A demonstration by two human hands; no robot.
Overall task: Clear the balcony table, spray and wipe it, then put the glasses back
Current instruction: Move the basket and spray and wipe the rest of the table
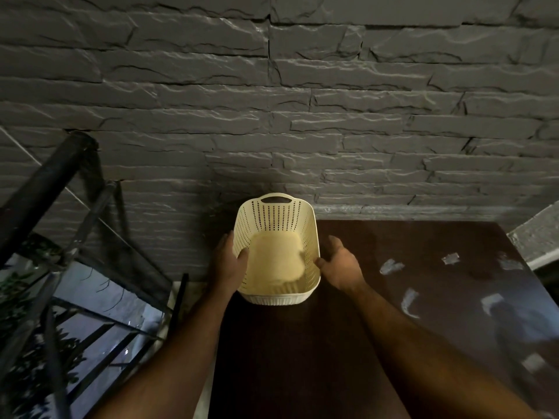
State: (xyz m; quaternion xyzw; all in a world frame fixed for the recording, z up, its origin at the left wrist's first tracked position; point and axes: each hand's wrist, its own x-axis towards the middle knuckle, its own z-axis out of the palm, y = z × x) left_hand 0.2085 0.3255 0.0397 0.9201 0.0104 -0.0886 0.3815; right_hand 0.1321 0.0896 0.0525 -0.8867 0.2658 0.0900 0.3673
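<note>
Pretty boxed in up front: the stone wall (302,122) sits right behind the basket (276,252), so nothing passes beyond my fingertips. My 2 hands flank the basket, left hand (231,261) gripping its left rim with the thumb inside, right hand (340,264) at the right rim. Left of my left fingers the table (302,358) ends at its edge, and past a narrow gap stands the black railing (45,182). Right of my right fingers the dark tabletop runs wide open, just shiny patches.
</note>
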